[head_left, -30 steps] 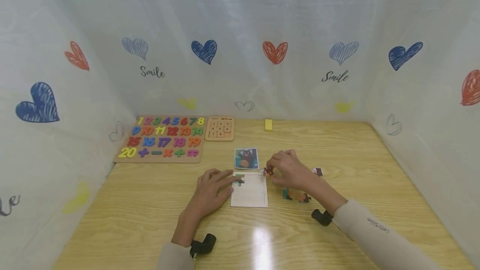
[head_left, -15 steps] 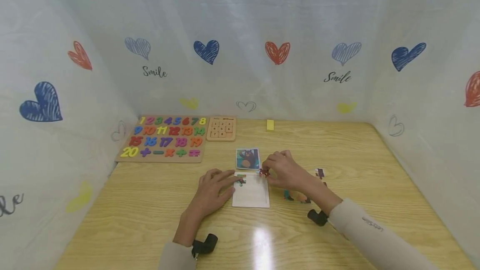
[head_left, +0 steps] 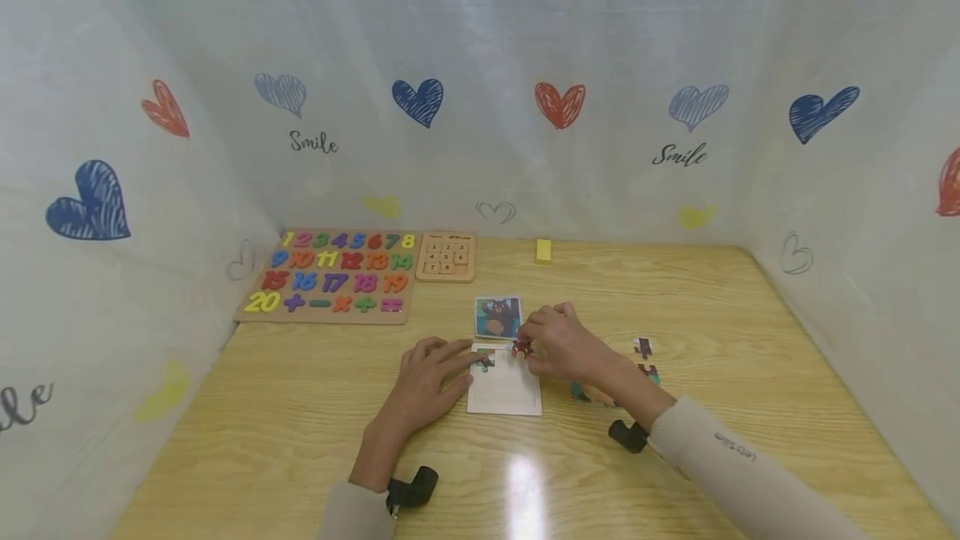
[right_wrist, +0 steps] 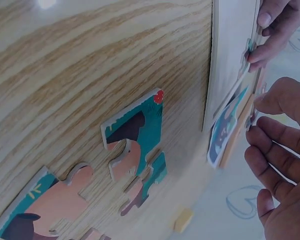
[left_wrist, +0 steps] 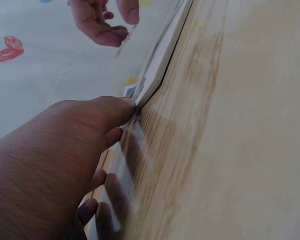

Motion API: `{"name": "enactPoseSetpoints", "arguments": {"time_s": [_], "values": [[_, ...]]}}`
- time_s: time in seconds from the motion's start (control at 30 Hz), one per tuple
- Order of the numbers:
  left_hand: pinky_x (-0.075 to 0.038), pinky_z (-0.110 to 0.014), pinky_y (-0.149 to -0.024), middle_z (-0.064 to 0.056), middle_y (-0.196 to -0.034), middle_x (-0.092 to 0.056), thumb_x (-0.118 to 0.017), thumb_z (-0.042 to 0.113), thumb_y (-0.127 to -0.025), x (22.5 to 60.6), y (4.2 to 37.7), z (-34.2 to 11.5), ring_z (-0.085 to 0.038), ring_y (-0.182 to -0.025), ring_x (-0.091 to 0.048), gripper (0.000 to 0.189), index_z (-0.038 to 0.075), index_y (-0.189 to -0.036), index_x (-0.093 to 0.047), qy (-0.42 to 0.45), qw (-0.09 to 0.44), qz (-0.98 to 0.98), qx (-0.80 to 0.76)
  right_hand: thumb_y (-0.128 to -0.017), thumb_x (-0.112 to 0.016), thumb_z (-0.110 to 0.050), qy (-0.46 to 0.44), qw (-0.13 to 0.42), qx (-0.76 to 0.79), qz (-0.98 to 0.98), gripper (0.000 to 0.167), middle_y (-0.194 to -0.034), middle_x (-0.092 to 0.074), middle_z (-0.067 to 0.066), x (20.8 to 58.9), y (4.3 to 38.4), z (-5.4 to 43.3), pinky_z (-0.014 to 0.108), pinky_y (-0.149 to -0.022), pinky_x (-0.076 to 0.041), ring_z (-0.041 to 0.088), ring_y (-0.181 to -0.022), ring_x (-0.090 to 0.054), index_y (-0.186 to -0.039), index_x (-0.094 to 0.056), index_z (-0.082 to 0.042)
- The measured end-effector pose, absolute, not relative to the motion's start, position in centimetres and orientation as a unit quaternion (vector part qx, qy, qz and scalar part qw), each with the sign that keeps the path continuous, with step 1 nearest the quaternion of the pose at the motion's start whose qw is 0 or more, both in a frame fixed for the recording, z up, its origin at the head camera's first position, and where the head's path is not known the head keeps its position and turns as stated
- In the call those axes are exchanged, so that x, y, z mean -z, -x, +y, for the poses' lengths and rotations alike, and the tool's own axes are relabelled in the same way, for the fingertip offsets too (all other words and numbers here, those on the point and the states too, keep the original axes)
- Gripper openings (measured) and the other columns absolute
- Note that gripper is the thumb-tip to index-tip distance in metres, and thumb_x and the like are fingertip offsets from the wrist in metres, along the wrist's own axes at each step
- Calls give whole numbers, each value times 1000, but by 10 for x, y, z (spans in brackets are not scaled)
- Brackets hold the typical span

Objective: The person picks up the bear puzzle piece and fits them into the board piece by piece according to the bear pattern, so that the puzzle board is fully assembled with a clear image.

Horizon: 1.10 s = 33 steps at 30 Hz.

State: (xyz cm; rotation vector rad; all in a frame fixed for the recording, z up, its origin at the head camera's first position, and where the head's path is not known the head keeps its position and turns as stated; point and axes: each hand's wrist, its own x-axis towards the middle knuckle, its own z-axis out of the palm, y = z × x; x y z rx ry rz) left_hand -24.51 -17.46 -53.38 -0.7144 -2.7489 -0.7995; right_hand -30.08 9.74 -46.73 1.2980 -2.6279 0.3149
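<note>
My right hand (head_left: 564,346) pinches a dark reddish-brown jigsaw piece (head_left: 520,348) between thumb and fingertips, over the top right part of a white puzzle tray (head_left: 506,395). In the right wrist view that piece is mostly hidden behind the fingertips. My left hand (head_left: 429,377) lies at the tray's left side, fingers extended, index fingertip on a green and brown corner piece (head_left: 484,362) in the upper left corner. The left wrist view has the left thumb (left_wrist: 115,111) at the tray's edge. A bear picture card (head_left: 497,317) lies just beyond the tray.
Loose jigsaw pieces lie right of the tray, among them a teal corner piece (right_wrist: 149,120) and a dark piece (head_left: 642,347). Farther back are a colourful number board (head_left: 322,317), a wooden sliding number puzzle (head_left: 446,277) and a yellow block (head_left: 543,251). A heart-printed curtain (head_left: 480,157) encloses the table.
My right hand has moved a little left with the pinched piece, from the tray's right edge to over its upper right part. The left hand keeps its place on the tray.
</note>
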Motion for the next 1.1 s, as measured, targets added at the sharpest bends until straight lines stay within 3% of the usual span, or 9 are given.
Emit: {"name": "enactPoseSetpoints", "arguments": {"time_s": [0.8,1.1], "values": [[-30,-56,-104,5,-150,-49,-56,38,-102,534,246,-176,-26,-131,-39,36,36,-137,-62,224,69,-937,261,-81,-77,-18,-450,86,-94,-884,14,-89,-66,-4,475,304,81,47,-88,-40,19,-91,-58,-93,-71,-15],[-30,-57,-103,3,-150,-49,-56,37,-102,532,246,-175,-27,-131,-39,36,34,-138,-62,229,67,-935,262,-80,-76,-18,-449,85,-75,-886,13,-90,-65,-3,477,305,77,44,-84,-40,19,-90,-57,-92,-71,-16]]}}
